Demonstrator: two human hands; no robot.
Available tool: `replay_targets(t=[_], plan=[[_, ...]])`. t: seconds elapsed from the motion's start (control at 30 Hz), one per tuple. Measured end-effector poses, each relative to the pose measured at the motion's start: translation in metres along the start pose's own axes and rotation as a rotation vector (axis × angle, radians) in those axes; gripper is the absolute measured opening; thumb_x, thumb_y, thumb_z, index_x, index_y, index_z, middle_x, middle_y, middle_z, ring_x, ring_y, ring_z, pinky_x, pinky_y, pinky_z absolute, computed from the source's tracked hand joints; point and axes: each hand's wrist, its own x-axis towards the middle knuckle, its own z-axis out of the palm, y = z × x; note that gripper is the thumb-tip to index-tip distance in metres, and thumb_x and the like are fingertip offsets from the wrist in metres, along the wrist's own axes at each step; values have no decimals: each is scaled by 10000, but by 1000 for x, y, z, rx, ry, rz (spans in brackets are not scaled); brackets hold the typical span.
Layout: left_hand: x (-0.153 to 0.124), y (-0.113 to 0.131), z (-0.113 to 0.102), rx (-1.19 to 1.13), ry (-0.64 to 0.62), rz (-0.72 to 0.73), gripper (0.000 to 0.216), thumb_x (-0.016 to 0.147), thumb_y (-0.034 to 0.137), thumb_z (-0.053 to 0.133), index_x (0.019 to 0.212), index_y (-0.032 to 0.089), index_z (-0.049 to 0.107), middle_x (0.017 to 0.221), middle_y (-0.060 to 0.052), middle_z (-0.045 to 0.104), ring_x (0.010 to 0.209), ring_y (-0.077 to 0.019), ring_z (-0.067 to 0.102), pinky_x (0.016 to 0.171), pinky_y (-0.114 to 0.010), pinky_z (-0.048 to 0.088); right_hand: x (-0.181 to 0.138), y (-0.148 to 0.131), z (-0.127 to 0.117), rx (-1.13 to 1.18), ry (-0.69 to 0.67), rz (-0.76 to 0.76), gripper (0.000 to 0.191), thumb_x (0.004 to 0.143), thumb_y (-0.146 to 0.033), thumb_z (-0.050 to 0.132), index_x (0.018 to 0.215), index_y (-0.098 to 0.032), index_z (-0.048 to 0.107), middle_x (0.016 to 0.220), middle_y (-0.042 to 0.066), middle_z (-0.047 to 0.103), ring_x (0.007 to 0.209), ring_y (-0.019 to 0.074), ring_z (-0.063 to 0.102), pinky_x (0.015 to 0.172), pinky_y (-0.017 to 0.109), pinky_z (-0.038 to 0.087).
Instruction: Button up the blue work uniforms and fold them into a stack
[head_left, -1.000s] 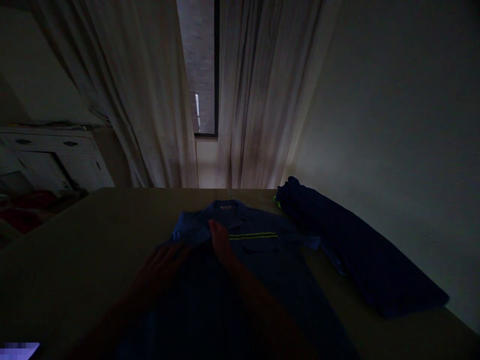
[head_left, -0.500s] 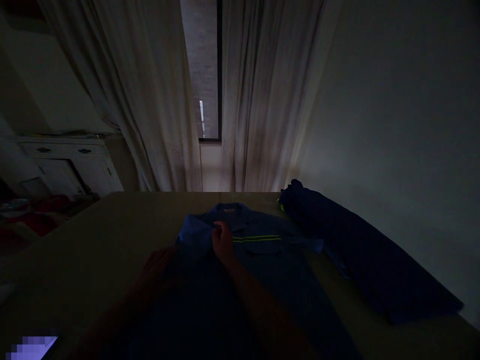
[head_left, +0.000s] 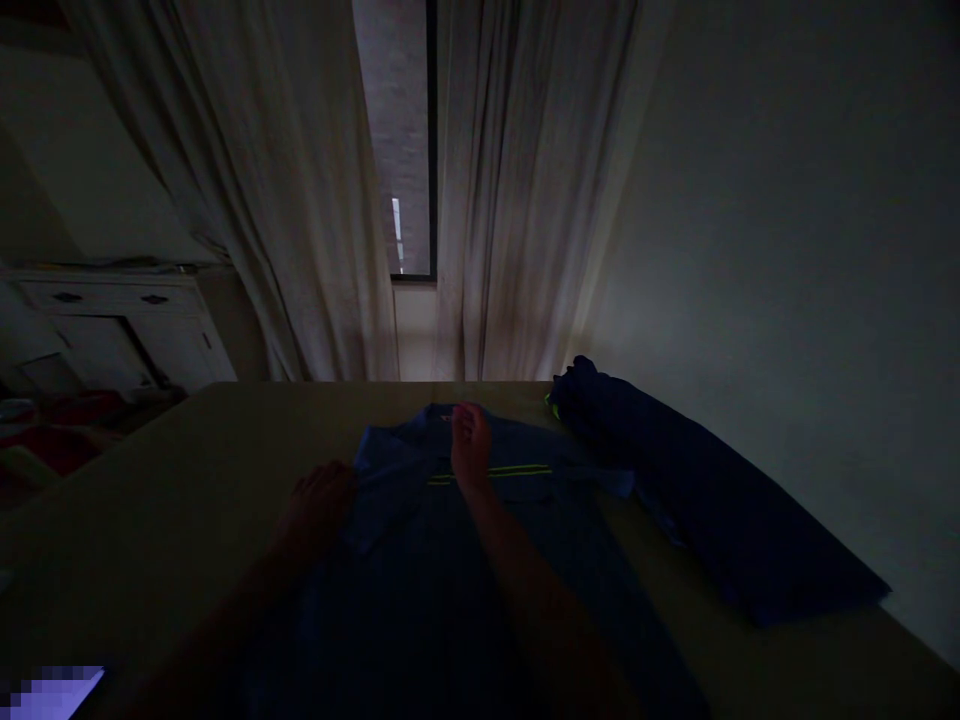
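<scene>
A blue work shirt (head_left: 465, 560) with yellow-green chest stripes lies front up, its collar toward the far edge of the bed-like surface. My right hand (head_left: 471, 445) is over the upper chest just below the collar, fingers loosely curled in, with no cloth visible in them. At the shirt's left side, my left hand (head_left: 324, 498) lies low against the sleeve and side edge, its fingers stretched forward. The near part of the shirt is very dark and partly covered by my forearms.
To the right, a folded dark navy garment (head_left: 697, 490) lies along the wall. Curtains (head_left: 525, 200) hang behind the far edge. A white cabinet (head_left: 142, 320) stands at the left, and a lit, blurred-out screen (head_left: 56, 692) shows at bottom left.
My right hand has let go of the left sleeve part and moved up and right over the chest. That cloth now lies flatter, uncovering the left stripe. My left hand has moved slightly forward.
</scene>
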Motion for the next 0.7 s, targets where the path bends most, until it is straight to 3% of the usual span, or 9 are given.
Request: replay_targets(t=[0.13,0.2,0.27,0.37,0.47,0.53,0.63,0.7], plan=[[31,12,17,-120,-12,15,582,1014,472,392,1491,163,518,1584,-204,462,1453,-372,446,1167,-576,344,32,-24,-94,-277,31,39,463,1008,-474,451,1345,-162,507,1095,130,731,975,240,718,864,354,557],[37,9,29,-136,-55,5,625,990,484,446,1491,116,511,1589,-247,435,1456,-432,426,1160,-626,330,35,-31,-155,-589,1,113,519,1009,-515,477,1399,-173,499,1026,121,748,921,269,732,855,385,544],[41,13,36,-124,-18,11,618,994,449,443,1463,56,519,1557,-276,463,1432,-452,448,1158,-633,329,29,-34,-211,-925,3,224,555,1011,-570,476,1417,-195,522,1062,150,749,974,307,734,903,433,521],[45,56,34,-83,122,82,561,985,355,434,1467,79,513,1566,-223,479,1434,-383,468,1207,-583,299,13,-30,-266,-1235,-70,429,645,996,-679,426,1382,-190,591,1196,219,717,1110,373,700,948,504,501],[45,134,30,-142,151,233,539,985,332,438,1506,211,500,1607,-119,461,1466,-299,448,1237,-541,288,3,-19,-283,-1328,-197,531,671,985,-703,429,1254,-146,691,1210,240,713,1147,405,684,953,523,514],[42,181,32,-210,95,348,524,1013,392,422,1511,254,504,1624,-84,438,1482,-276,430,1236,-524,305,0,-15,-279,-1308,-206,441,579,1011,-615,463,1245,-146,708,1256,214,712,1186,372,674,1005,489,510],[38,217,42,-267,33,443,542,1021,474,425,1521,278,497,1628,-73,433,1489,-280,419,1230,-538,312,-5,-17,-262,-1166,-262,51,451,1038,-394,482,1428,-203,604,1426,126,642,1309,277,607,1131,425,446],[35,219,47,-283,28,460,556,1020,481,434,1533,270,479,1626,-83,434,1491,-285,414,1232,-550,299,-13,-24,-249,-1060,-454,-231,494,1028,-247,452,1518,-249,512,1525,70,563,1383,218,541,1192,399,390]])
